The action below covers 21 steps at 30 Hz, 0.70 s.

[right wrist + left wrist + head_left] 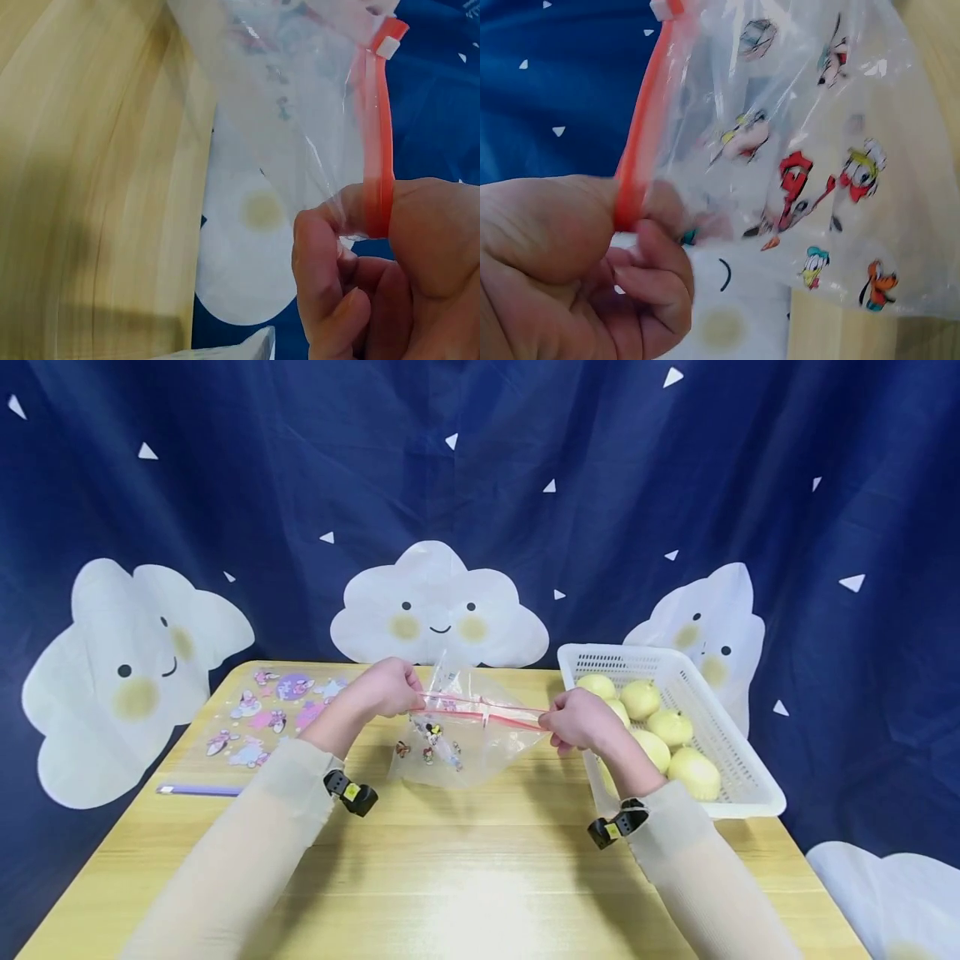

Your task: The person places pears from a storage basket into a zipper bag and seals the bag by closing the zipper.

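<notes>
A clear plastic slider zip bag (465,762) printed with small cartoon figures is stretched between both hands above the table. Its red zip strip (641,120) runs from hand to hand. Near the strip's middle sits a white slider (388,48). My left hand (386,687) pinches the left end of the strip between thumb and fingers. At the opposite end, my right hand (581,720) pinches the strip the same way. The bag hangs below the strip and holds nothing that I can see. Whether its mouth is unzipped, I cannot tell.
A white plastic basket (750,781) stands at the right, with several round pale-yellow fruits (693,772) in it. Flat on the table's left lies another clear printed bag (281,718) with a purple zip strip (202,790). Behind the wooden table (420,860) hangs a blue curtain (375,460).
</notes>
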Motion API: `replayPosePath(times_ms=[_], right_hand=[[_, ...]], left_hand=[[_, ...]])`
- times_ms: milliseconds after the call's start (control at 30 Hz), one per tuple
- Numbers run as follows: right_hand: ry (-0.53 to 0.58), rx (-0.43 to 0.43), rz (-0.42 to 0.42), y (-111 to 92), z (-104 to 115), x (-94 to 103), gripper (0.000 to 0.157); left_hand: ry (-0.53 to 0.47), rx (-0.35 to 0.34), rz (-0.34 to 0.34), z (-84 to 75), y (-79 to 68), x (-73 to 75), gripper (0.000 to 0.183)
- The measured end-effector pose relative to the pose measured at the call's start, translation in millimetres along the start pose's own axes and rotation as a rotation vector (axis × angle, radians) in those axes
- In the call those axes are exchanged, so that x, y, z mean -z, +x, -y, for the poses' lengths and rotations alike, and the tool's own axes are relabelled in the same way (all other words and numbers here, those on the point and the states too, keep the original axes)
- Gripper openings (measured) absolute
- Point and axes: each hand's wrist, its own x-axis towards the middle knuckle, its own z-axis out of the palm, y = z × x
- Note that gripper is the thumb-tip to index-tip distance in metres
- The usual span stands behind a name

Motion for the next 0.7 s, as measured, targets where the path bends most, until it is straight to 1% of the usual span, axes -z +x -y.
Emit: replayPosePath(times_ms=[67, 167, 233, 300, 367, 433, 533, 600, 700], right_hand=[[0.002, -0.005, 0.001, 1.6, -1.4, 0.8, 0.025], [0.027, -0.015, -0.006, 3.0, -3.0, 0.4, 0.025], [0.069, -0.018, -0.001, 3.5, -3.4, -1.0, 0.026], [0.115, -0.008, 0.01, 3.4, -3.7, -2.3, 0.028], [0.16, 0.007, 0.019, 3.7, -3.8, -4.1, 0.03], [0.19, 0.032, 0.03, 3.8, -3.6, -6.0, 0.032], [0.199, 0.068, 0.032, 3.4, -2.5, -8.5, 0.038], [0.198, 0.086, 0.031, 2.9, -1.6, -9.8, 0.04], [0.198, 0.108, 0.031, 2.1, -0.9, -11.2, 0.04]], left_hand=[[-0.067, -0.033, 0.031, 2.2, -2.3, 2.4, 0.018], [-0.207, -0.106, 0.094, 4.4, -7.3, 5.8, 0.025], [-0.293, -0.151, 0.137, 4.6, -11.2, 8.2, 0.03], [-0.336, -0.173, 0.161, 4.8, -14.3, 9.4, 0.034], [-0.354, -0.171, 0.186, 5.0, -16.0, 9.0, 0.036], [-0.356, -0.154, 0.206, 5.6, -15.9, 6.1, 0.036], [-0.344, -0.124, 0.224, 7.5, -14.6, -0.1, 0.036], [-0.34, -0.114, 0.204, 8.9, -13.6, -4.7, 0.035], [-0.367, -0.125, 0.142, 11.3, -11.3, -12.5, 0.034]])
